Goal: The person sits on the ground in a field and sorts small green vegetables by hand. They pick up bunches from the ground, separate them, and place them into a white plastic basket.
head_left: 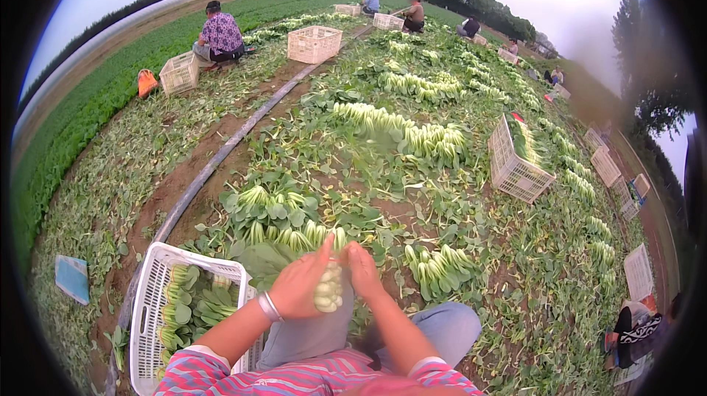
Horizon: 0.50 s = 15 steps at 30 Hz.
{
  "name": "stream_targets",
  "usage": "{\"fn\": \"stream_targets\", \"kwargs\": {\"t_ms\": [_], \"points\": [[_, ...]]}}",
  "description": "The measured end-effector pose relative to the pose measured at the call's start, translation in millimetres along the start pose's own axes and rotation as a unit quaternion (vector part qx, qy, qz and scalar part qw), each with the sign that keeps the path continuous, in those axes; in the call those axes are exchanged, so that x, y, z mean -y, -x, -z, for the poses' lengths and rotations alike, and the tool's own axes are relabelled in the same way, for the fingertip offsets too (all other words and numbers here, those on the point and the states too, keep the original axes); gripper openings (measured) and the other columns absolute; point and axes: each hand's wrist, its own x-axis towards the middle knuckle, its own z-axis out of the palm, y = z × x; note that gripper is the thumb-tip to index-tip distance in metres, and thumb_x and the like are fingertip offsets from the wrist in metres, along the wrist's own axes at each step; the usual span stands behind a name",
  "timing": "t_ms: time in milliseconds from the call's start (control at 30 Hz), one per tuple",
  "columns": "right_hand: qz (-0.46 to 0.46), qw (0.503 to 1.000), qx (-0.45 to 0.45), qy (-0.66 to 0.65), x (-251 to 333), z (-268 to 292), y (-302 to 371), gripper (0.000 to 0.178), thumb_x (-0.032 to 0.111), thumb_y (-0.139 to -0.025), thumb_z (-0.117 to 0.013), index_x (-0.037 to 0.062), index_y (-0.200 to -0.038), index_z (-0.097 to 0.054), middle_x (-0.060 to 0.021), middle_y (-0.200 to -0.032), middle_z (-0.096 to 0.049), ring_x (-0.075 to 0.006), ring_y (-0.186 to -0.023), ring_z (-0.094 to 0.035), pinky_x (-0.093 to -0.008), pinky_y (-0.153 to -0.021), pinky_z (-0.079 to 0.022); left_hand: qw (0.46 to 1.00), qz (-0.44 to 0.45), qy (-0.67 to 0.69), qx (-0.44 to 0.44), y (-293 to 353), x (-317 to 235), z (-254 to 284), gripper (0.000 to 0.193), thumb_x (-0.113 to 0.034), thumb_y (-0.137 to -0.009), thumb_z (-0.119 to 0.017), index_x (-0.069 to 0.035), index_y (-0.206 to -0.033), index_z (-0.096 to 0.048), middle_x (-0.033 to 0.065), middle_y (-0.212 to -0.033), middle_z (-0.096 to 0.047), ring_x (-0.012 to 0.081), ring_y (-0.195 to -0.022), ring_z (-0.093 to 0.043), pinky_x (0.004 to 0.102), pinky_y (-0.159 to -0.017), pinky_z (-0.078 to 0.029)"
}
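My left hand (298, 285), with a silver bangle at the wrist, is closed round a bunch of bok choy (328, 291). Its pale stem ends face my right side, and the dark leaves spread out to the left. My right hand (361, 269) meets the left one at the bunch's upper edge, fingers curled together; whatever they pinch is hidden. Just beyond my hands lies a row of cut bok choy (283, 234). Another pile of bok choy (440, 269) rests on the ground to the right. At my left knee stands a white plastic crate (153, 307) partly filled with bok choy.
A grey hose (221, 153) runs along the ground on the left. Leaf litter covers the soil. A crate (519, 167) holding greens stands at right, with a pale crate (314, 44) farther off. Several people work around the field, one (219, 35) squatting at far left.
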Motion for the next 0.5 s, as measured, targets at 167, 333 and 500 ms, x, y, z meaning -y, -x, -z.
{"fn": "stream_targets", "kwargs": {"t_ms": [167, 333, 500], "points": [[-0.127, 0.988, 0.061, -0.07, -12.1, -4.8, -15.5, 0.063, 0.053, -0.114, -0.034, 0.0059, -0.078, -0.054, -0.002, -0.068, -0.055, -0.0139, -0.062, -0.053, -0.0305, -0.062, -0.044, 0.995, 0.058, 0.056, -0.057, -1.0, 7.4, -3.3, 0.141, -0.03, -0.058, -0.096, 0.002, -0.166, -0.012, 0.0271, -0.165, -0.035, 0.0389, -0.134, -0.059, 0.0436, -0.111, -0.049], [-0.328, 0.925, 0.06, -0.181, 30.8, -5.6, 66.4, 0.047, 0.046, -0.11, -0.05, 0.0055, -0.087, -0.06, -0.0054, -0.075, -0.063, -0.0184, -0.068, -0.067, -0.0351, -0.061, -0.052, 0.998, -0.007, -0.023, -0.065, -1.3, 29.1, -9.7, 0.137, -0.029, -0.058, -0.096, 0.001, -0.166, -0.017, 0.0273, -0.157, -0.048, 0.0399, -0.136, -0.056, 0.0447, -0.112, -0.047], [0.121, 0.96, 0.016, 0.252, 102.7, -20.1, 74.3, 0.015, 0.017, -0.091, -0.073, 0.0074, -0.097, -0.064, -0.0109, -0.105, -0.067, -0.0302, -0.1, -0.065, -0.0413, -0.084, -0.052, 0.992, 0.089, -0.083, -0.039, -18.7, 7.2, -2.9, 0.135, -0.028, -0.066, -0.09, 0.004, -0.167, -0.006, 0.0325, -0.156, -0.045, 0.0453, -0.124, -0.059, 0.0464, -0.104, -0.049]]}}
